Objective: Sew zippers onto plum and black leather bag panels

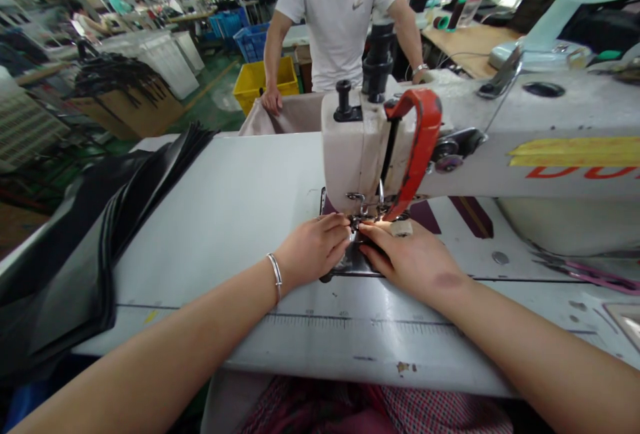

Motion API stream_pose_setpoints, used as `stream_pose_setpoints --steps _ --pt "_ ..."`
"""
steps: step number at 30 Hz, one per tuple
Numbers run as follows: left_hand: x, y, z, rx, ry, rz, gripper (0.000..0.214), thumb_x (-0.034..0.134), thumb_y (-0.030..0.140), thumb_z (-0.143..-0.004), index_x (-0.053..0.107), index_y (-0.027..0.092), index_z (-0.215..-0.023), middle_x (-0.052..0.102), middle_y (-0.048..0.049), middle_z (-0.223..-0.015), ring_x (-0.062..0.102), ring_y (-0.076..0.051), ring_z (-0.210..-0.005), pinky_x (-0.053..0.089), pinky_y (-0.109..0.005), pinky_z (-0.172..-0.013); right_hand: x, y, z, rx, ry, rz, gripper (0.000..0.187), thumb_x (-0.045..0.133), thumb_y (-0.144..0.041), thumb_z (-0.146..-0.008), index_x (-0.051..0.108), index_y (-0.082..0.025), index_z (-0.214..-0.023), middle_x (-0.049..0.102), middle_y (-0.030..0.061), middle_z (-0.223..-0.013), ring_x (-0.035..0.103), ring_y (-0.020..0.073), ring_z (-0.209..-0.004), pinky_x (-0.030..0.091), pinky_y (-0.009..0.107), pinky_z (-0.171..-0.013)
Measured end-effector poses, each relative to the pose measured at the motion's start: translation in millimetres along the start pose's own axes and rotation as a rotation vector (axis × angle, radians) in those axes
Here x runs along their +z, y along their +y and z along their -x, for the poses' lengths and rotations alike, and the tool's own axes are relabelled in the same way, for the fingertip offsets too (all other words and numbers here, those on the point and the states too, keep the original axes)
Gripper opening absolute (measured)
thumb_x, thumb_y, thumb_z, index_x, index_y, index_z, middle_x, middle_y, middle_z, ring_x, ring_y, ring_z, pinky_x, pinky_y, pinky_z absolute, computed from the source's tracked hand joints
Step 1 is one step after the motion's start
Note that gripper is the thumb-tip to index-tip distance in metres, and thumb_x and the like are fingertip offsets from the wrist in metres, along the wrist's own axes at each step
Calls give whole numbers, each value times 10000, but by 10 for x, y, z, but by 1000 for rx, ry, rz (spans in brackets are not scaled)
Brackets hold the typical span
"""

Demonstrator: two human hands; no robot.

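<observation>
Both of my hands meet under the head of a white sewing machine (360, 147) with a red guard (420, 141). My left hand (313, 247), a silver bracelet on its wrist, has its fingers curled and pinched at the needle area. My right hand (410, 257) lies opposite, fingers pressed together and pointing at the presser foot (367, 211). A small dark piece (350, 261) lies under the fingers on the needle plate; what each hand pinches is too small to make out.
A stack of black sheet material (100, 234) lies at the table's left. Another person in a white shirt (340, 14) stands behind the machine, one hand on beige fabric (295, 114). Pink-handled scissors (590, 273) rest at the right. A yellow crate (263, 81) sits on the floor behind.
</observation>
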State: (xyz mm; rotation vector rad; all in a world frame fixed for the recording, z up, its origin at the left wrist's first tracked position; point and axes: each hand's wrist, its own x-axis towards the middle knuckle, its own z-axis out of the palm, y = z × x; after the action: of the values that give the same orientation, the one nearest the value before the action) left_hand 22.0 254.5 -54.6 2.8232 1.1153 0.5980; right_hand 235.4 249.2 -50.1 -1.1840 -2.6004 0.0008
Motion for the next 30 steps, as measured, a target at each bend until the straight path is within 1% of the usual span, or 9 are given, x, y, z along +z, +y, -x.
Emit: stream_pose_setpoints --steps 3,9,12,15,18,21,23,26,30 --pt "8 3 -2 -13 18 7 243 458 225 -929 616 122 -1082 641 -75 -1102 576 -172 -1084 498 -336 -974 1 -5 -5 2 -11 -23 288 515 -299 -923 566 -182 -1181 641 69 -1059 574 272 -959 479 431 -853" --pt "2 4 -14 -44 23 44 233 474 212 -916 623 134 -1078 639 -73 -1111 589 -177 -1058 505 -339 -961 25 -7 -5 21 16 -122 278 506 -279 -924 576 -157 -1163 627 104 -1082 553 287 -996 447 450 -894" --pt "7 17 0 -53 39 53 214 481 206 -909 630 149 -1053 653 -65 -1088 599 -178 -1040 519 -344 -944 13 -27 -10 20 37 -110 269 508 -274 -919 578 -159 -1152 633 100 -1048 557 269 -976 455 424 -874" --pt "11 4 24 -54 40 45 237 490 201 -901 627 168 -1091 652 -65 -1120 595 -181 -1070 511 -352 -965 -3 -43 -18 10 57 -100 258 526 -273 -907 580 -171 -1138 636 87 -1021 560 243 -970 455 392 -870" --pt "-22 -73 21 -55 48 34 263 483 206 -895 640 194 -1105 663 -53 -1120 610 -174 -1064 519 -338 -954 -8 -43 -13 8 84 -96 268 552 -266 -891 578 -169 -1139 634 85 -1012 560 228 -972 450 376 -877" --pt "-81 -208 -41 -86 31 12 258 451 199 -900 676 220 -1025 700 -14 -1025 661 -145 -937 558 -268 -848 -11 -37 9 11 118 -104 306 571 -267 -881 566 -163 -1169 628 91 -1029 556 224 -988 453 368 -883" --pt "-83 -292 -111 -104 29 -22 281 414 175 -903 676 205 -1000 709 -21 -984 671 -153 -893 564 -269 -805 -14 -28 24 14 146 -112 309 581 -275 -878 569 -169 -1167 627 90 -1034 549 225 -1013 451 372 -900" --pt "16 -358 -236 -92 24 -82 281 404 160 -890 667 170 -987 705 -60 -990 653 -200 -954 539 -338 -869 -10 -3 39 26 192 -122 273 576 -250 -881 582 -182 -1145 625 91 -1049 538 231 -1058 446 395 -929" --pt "151 -454 -393 -59 -26 -149 275 438 150 -866 647 160 -1046 672 -87 -1100 590 -227 -1093 459 -385 -984 29 70 51 26 240 -144 231 529 -214 -905 597 -164 -1120 621 115 -1074 530 249 -1101 461 418 -926"
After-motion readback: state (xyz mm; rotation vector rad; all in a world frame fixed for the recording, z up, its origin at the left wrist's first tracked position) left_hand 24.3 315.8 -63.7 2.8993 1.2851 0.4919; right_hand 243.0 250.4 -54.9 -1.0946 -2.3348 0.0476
